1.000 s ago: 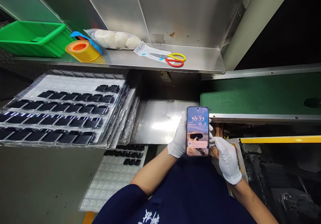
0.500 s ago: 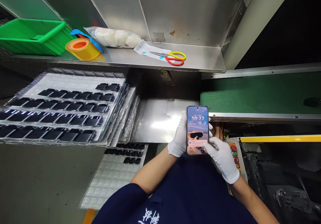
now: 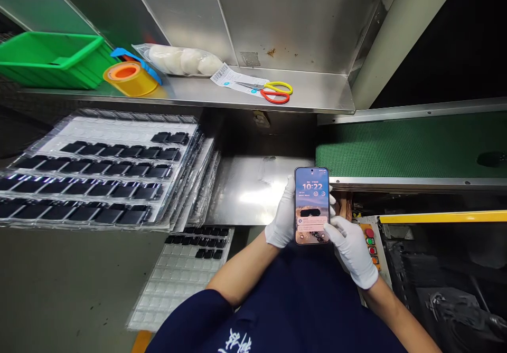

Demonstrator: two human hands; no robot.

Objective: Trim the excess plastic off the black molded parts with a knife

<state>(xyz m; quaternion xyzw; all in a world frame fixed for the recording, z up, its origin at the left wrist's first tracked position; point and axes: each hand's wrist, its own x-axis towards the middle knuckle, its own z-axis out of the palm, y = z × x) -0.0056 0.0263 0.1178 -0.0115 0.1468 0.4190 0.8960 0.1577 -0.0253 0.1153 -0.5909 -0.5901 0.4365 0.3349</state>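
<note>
We grip a smartphone (image 3: 311, 205) in our white-gloved left hand (image 3: 284, 217), wrapped round its back; our partly open right hand (image 3: 350, 253) touches the phone's lower right corner.

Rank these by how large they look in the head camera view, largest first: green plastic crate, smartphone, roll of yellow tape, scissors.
1. Green plastic crate
2. Smartphone, roll of yellow tape and scissors: too alike to rank, and the phone is nearer the camera.

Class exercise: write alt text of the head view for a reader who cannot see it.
A white-gloved left hand holds a smartphone showing 10:22, the right hand at its lower edge. Clear trays of black parts lie stacked left; a green conveyor belt runs right.
</note>
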